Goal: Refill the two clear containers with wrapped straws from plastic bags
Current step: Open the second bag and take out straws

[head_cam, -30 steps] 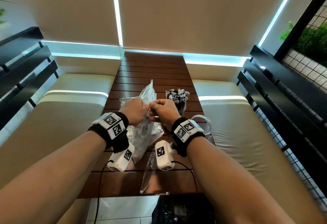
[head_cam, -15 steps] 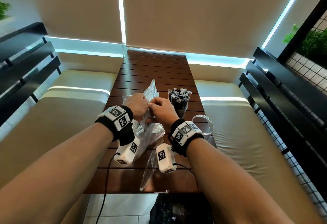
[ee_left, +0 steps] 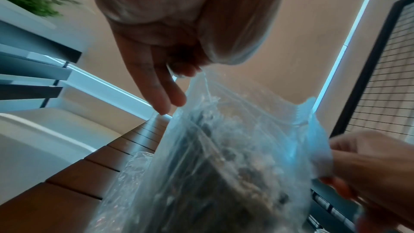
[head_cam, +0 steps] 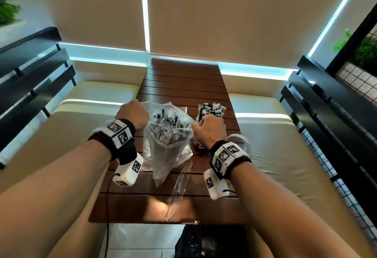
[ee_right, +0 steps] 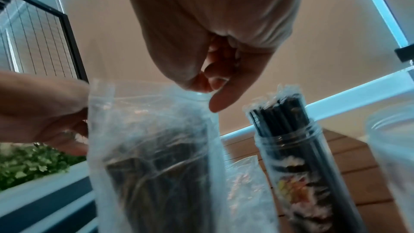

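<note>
Pinching opposite edges, my left hand (head_cam: pixel 133 114) and right hand (head_cam: pixel 210 130) hold the straw bag (head_cam: pixel 167 135) apparently open; a filled container (ee_right: pixel 298 150) stands beside it.

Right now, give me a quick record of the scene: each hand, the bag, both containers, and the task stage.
left hand: pinches left edge of bag mouth
right hand: pinches right edge of bag mouth
plastic bag: upright on wooden table, mouth pulled open, wrapped straws inside
filled container: upright, packed with dark straws
empty container: right of the filled one
stage: bag open, no straws taken out yet
</note>
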`<control>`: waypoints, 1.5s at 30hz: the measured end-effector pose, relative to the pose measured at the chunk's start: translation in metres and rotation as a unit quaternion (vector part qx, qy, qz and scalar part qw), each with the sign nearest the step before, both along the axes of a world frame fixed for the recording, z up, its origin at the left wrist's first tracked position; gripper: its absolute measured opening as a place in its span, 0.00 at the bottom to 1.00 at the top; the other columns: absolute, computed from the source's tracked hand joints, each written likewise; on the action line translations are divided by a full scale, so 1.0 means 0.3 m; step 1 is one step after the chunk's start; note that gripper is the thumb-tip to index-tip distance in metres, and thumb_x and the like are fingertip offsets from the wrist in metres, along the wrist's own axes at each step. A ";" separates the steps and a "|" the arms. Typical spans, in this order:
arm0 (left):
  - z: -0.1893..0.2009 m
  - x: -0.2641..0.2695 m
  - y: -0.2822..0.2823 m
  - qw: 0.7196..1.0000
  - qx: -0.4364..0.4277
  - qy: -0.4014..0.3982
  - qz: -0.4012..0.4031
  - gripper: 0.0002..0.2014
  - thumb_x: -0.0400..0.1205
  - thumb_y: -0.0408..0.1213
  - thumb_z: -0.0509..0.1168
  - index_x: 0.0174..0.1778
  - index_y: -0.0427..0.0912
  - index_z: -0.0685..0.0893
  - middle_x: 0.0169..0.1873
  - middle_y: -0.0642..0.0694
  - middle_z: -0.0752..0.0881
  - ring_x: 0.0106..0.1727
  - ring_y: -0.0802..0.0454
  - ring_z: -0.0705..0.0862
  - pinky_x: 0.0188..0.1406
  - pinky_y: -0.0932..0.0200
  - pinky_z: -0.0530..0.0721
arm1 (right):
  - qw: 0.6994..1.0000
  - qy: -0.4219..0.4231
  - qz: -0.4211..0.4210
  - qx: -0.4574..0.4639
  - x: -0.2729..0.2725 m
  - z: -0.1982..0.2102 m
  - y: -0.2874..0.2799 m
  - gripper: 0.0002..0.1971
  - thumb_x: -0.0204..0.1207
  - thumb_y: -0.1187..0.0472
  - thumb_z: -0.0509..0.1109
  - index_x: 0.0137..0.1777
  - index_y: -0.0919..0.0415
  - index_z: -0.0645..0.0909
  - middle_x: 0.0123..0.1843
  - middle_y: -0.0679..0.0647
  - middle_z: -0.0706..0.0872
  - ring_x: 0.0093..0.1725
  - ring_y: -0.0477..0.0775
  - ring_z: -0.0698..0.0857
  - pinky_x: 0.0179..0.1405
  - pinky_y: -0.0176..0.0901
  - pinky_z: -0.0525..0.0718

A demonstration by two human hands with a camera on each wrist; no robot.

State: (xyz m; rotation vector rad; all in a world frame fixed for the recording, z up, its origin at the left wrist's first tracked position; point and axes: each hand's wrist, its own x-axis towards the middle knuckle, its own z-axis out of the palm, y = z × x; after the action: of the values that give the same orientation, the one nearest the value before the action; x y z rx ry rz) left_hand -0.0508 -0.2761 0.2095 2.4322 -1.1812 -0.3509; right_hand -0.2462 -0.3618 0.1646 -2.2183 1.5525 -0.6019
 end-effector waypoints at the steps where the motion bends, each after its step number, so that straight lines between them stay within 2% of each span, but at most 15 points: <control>1: -0.001 0.009 0.011 1.000 0.002 -0.001 0.001 0.05 0.79 0.30 0.60 0.42 0.34 0.81 0.50 0.32 0.85 0.52 0.33 0.83 0.47 0.51 0.79 | 1.000 0.019 -0.003 -0.001 -0.021 0.012 -0.008 0.17 0.71 0.48 0.69 0.30 0.62 0.81 0.33 0.56 0.86 0.34 0.58 0.87 0.39 0.50 0.89; 4: -0.004 -0.023 0.022 0.999 0.004 0.035 -0.006 0.12 0.83 0.34 0.63 0.56 0.30 0.85 0.58 0.35 0.85 0.61 0.38 0.81 0.53 0.52 0.79 | 0.997 0.063 0.018 -0.038 -0.048 0.034 -0.017 0.10 0.71 0.54 0.69 0.34 0.59 0.79 0.35 0.53 0.85 0.36 0.56 0.84 0.38 0.47 0.86; 7: 0.010 -0.101 0.029 0.997 -0.018 0.071 -0.035 0.21 0.83 0.45 0.66 0.65 0.32 0.79 0.64 0.38 0.81 0.64 0.44 0.80 0.61 0.54 0.78 | 0.981 0.000 0.152 -0.125 0.011 0.063 0.031 0.04 0.74 0.64 0.69 0.41 0.57 0.76 0.39 0.50 0.80 0.37 0.49 0.77 0.38 0.39 0.75; 10: -0.012 -0.127 0.009 0.979 -0.100 0.179 -0.006 0.17 0.88 0.37 0.54 0.62 0.27 0.79 0.58 0.28 0.84 0.46 0.39 0.84 0.51 0.45 0.88 | 0.959 -0.040 0.267 -0.086 0.078 0.078 0.049 0.07 0.76 0.69 0.69 0.48 0.60 0.87 0.46 0.52 0.89 0.44 0.50 0.84 0.48 0.42 0.83; 13: -0.006 -0.136 -0.003 0.990 -0.107 0.075 -0.053 0.17 0.89 0.38 0.49 0.47 0.32 0.80 0.45 0.31 0.83 0.49 0.33 0.84 0.45 0.50 0.81 | 0.953 0.007 0.291 -0.079 0.111 0.072 0.039 0.12 0.79 0.61 0.69 0.60 0.60 0.87 0.60 0.54 0.89 0.59 0.53 0.85 0.66 0.49 0.80; 16: 0.018 -0.126 -0.014 0.984 -0.166 -0.004 -0.070 0.16 0.88 0.38 0.49 0.39 0.37 0.77 0.44 0.33 0.83 0.47 0.36 0.81 0.44 0.53 0.71 | 0.916 0.142 0.336 -0.166 0.135 0.081 0.037 0.23 0.80 0.49 0.67 0.72 0.57 0.77 0.73 0.54 0.80 0.77 0.59 0.71 0.79 0.58 0.65; 20: 0.031 -0.118 -0.017 0.977 -0.189 -0.059 -0.076 0.17 0.89 0.40 0.49 0.46 0.35 0.79 0.48 0.36 0.80 0.48 0.39 0.79 0.48 0.50 0.73 | 0.932 0.128 0.313 -0.129 0.157 0.068 0.033 0.12 0.84 0.52 0.62 0.60 0.59 0.75 0.57 0.57 0.85 0.55 0.61 0.83 0.59 0.57 0.82; 24: 0.049 -0.148 0.000 0.966 -0.235 -0.096 -0.057 0.16 0.90 0.42 0.50 0.51 0.35 0.78 0.54 0.41 0.75 0.43 0.44 0.76 0.43 0.50 0.73 | 0.952 0.014 0.298 -0.073 0.151 -0.010 0.042 0.06 0.83 0.57 0.64 0.50 0.58 0.71 0.48 0.53 0.80 0.42 0.55 0.79 0.42 0.51 0.80; 27: 0.084 -0.159 -0.012 0.953 -0.265 -0.130 -0.076 0.13 0.90 0.42 0.51 0.49 0.38 0.76 0.49 0.49 0.69 0.39 0.50 0.73 0.40 0.53 0.69 | 0.956 -0.067 0.273 -0.078 0.176 -0.035 0.050 0.09 0.83 0.57 0.61 0.53 0.63 0.76 0.46 0.57 0.81 0.39 0.58 0.81 0.41 0.56 0.85; 30: 0.042 -0.139 -0.035 0.949 -0.276 -0.101 -0.115 0.10 0.89 0.40 0.53 0.43 0.43 0.70 0.46 0.48 0.70 0.40 0.49 0.72 0.42 0.53 0.70 | 0.960 -0.104 0.254 -0.063 0.189 -0.059 0.058 0.09 0.83 0.59 0.63 0.45 0.63 0.79 0.42 0.57 0.80 0.38 0.57 0.78 0.38 0.50 0.80; 32: -0.043 -0.121 -0.039 0.966 -0.202 -0.065 -0.145 0.11 0.88 0.38 0.54 0.40 0.41 0.72 0.43 0.45 0.73 0.43 0.44 0.75 0.44 0.53 0.70 | 0.967 -0.051 0.249 -0.024 0.164 -0.100 0.060 0.13 0.83 0.59 0.62 0.39 0.62 0.80 0.43 0.58 0.81 0.41 0.57 0.79 0.44 0.49 0.78; 34: -0.136 -0.108 -0.027 0.981 -0.102 -0.037 -0.161 0.11 0.87 0.35 0.55 0.39 0.39 0.75 0.42 0.41 0.77 0.47 0.41 0.78 0.46 0.52 0.71 | 0.967 0.031 0.253 0.025 0.132 -0.148 0.070 0.10 0.79 0.60 0.65 0.44 0.64 0.86 0.52 0.60 0.84 0.51 0.59 0.83 0.56 0.47 0.81; 36: -0.199 -0.103 -0.012 0.986 -0.054 0.009 -0.158 0.12 0.87 0.33 0.54 0.38 0.38 0.77 0.41 0.39 0.80 0.47 0.40 0.79 0.46 0.52 0.72 | 0.969 0.034 0.243 0.042 0.109 -0.183 0.085 0.12 0.72 0.64 0.66 0.50 0.62 0.89 0.57 0.58 0.85 0.56 0.57 0.83 0.61 0.44 0.81; 42: -0.226 -0.094 -0.029 0.982 -0.062 0.035 -0.175 0.12 0.87 0.35 0.55 0.41 0.36 0.77 0.42 0.39 0.79 0.46 0.40 0.79 0.51 0.44 0.78 | 0.958 -0.014 0.283 -0.048 0.141 -0.192 0.077 0.08 0.80 0.63 0.62 0.49 0.65 0.82 0.46 0.60 0.84 0.42 0.61 0.82 0.42 0.54 0.82; 45: -0.219 -0.087 -0.033 0.977 -0.084 0.045 -0.193 0.11 0.87 0.34 0.56 0.42 0.35 0.79 0.45 0.42 0.76 0.44 0.47 0.77 0.45 0.58 0.71 | 0.944 0.076 0.319 0.021 0.183 -0.182 0.068 0.09 0.82 0.66 0.60 0.54 0.68 0.81 0.51 0.63 0.84 0.48 0.62 0.84 0.47 0.54 0.84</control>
State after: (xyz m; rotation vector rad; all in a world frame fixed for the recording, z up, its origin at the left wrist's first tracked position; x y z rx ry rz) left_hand -0.0768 -0.2859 0.1439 2.0156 -1.5742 -0.4482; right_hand -0.1914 -0.3415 0.1099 -2.5801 0.7964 -0.1985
